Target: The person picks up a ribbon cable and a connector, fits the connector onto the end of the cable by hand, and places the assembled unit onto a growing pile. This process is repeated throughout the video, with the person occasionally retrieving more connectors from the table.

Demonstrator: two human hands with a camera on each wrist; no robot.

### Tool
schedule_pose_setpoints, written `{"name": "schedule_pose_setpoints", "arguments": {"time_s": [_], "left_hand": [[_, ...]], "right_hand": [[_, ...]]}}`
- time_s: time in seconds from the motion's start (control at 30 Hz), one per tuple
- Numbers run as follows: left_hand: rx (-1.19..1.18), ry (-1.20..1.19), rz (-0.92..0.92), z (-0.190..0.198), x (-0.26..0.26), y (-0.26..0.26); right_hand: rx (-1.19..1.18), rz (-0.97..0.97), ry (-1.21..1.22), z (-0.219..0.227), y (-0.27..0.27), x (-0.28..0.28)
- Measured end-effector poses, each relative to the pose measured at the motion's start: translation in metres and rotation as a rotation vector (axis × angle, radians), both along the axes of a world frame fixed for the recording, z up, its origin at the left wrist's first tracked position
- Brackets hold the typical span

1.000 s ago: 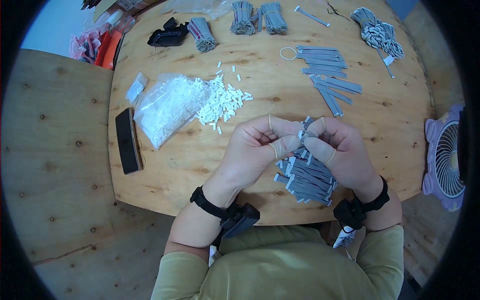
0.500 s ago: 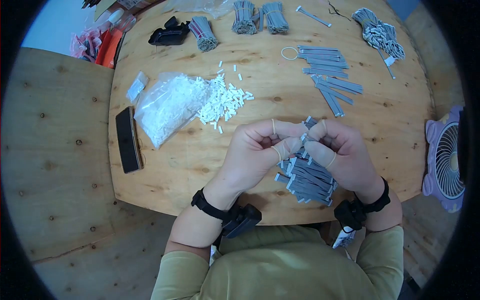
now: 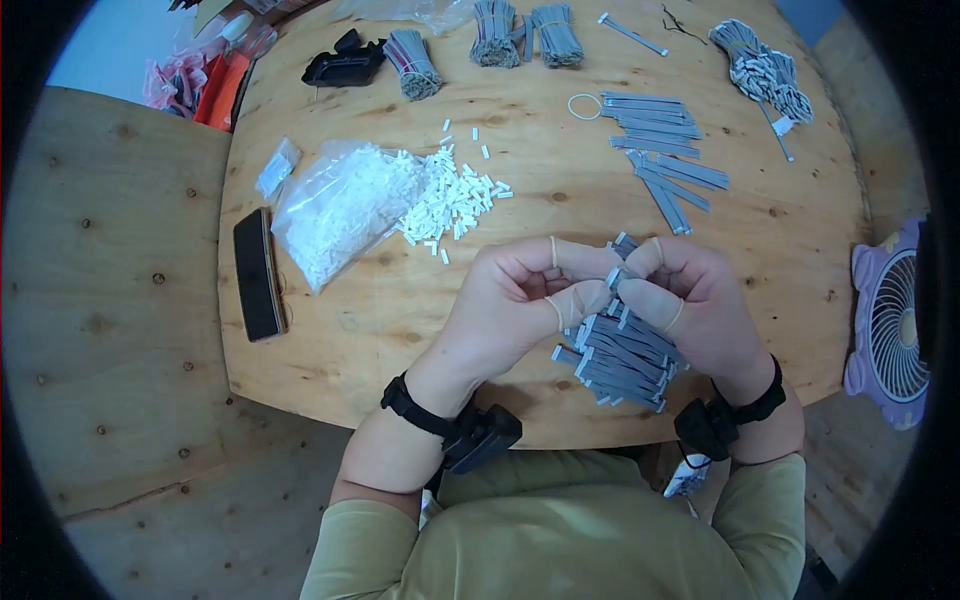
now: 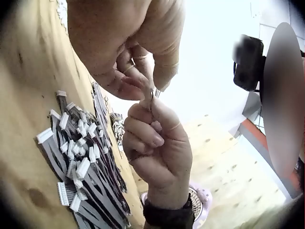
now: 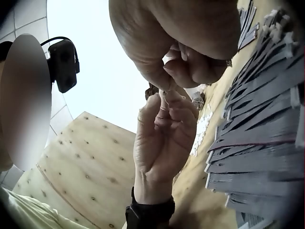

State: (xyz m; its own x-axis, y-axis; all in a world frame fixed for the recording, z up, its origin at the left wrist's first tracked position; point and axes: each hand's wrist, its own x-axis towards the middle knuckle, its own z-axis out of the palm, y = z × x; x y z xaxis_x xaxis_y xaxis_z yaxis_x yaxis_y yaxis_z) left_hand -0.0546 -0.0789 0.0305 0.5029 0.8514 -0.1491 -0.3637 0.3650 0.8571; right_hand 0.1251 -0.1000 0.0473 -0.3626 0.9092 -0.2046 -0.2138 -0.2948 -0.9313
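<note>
Above the near part of the table, my left hand (image 3: 520, 300) and right hand (image 3: 700, 300) meet fingertip to fingertip. Between them they pinch the end of a grey ribbon cable with a small white connector (image 3: 614, 277), mostly covered by the fingers. Pale finger covers wrap the thumbs and index fingers. Just below the hands lies a pile of grey ribbon cables (image 3: 625, 360) with white connectors on their ends. In the left wrist view, the right hand (image 4: 159, 143) has its other fingers curled in. The left hand (image 5: 164, 138) faces the camera in the right wrist view.
Small white plastic pieces (image 3: 460, 200) spill from a clear bag (image 3: 345, 215) on the left, near a phone (image 3: 260, 275). Loose ribbon cables (image 3: 650, 120) lie beyond the hands. Tied bundles (image 3: 410, 65) line the back. A purple fan (image 3: 895, 320) stands at right.
Both hands stay together at nearly the same spot, their fingertips shifting slightly around the small connector. The whole head view has drifted a little; nothing on the table has moved.
</note>
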Motion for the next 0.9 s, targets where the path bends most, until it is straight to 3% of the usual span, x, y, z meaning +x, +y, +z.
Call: {"name": "schedule_pose_setpoints", "arguments": {"time_s": [0.5, 0.9], "left_hand": [[-0.017, 0.009, 0.004, -0.003, 0.0, 0.002], [0.117, 0.023, 0.014, -0.001, 0.003, -0.001]], "right_hand": [[-0.05, -0.007, -0.081, 0.01, 0.004, 0.0], [-0.02, -0.035, -0.124, 0.004, 0.004, -0.001]]}}
